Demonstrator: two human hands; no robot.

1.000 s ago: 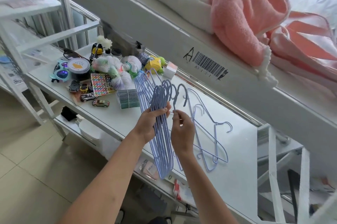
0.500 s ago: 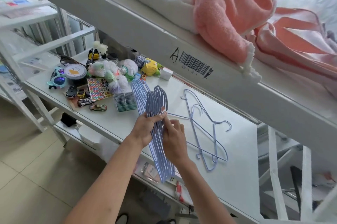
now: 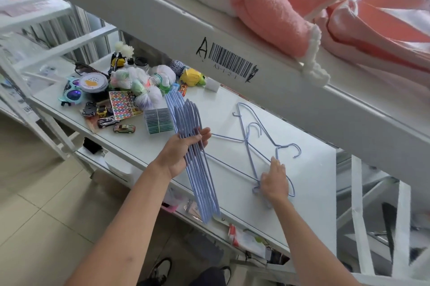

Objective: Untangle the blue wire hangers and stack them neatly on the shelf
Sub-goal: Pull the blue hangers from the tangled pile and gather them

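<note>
A bundle of blue wire hangers [image 3: 197, 164] is held upright and tilted over the front edge of the white shelf [image 3: 309, 169], their hooks bunched together at the top and their lower ends reaching past the shelf edge. The left hand [image 3: 180, 155] holds this bundle about midway, palm up, its grip clamped on the wires with the fingers wrapped around the far side. To the right, a few loose hangers [image 3: 250, 146] lie flat on the shelf, crossed over one another with their hooks pointing different ways. The right hand [image 3: 274, 181] rests on the near corner of these loose hangers, fingers straight and spread, its grip apart and pressing down rather than curled around the wire. Further left on the shelf sits a cluster of small things: toy cars [image 3: 124, 128], a sticker sheet [image 3: 122, 105], sunglasses [image 3: 72, 91] and a round tin [image 3: 93, 81]. On the bed above lies a pink towel [image 3: 279, 6], over a rail marked with a barcode label [image 3: 230, 62].
</note>
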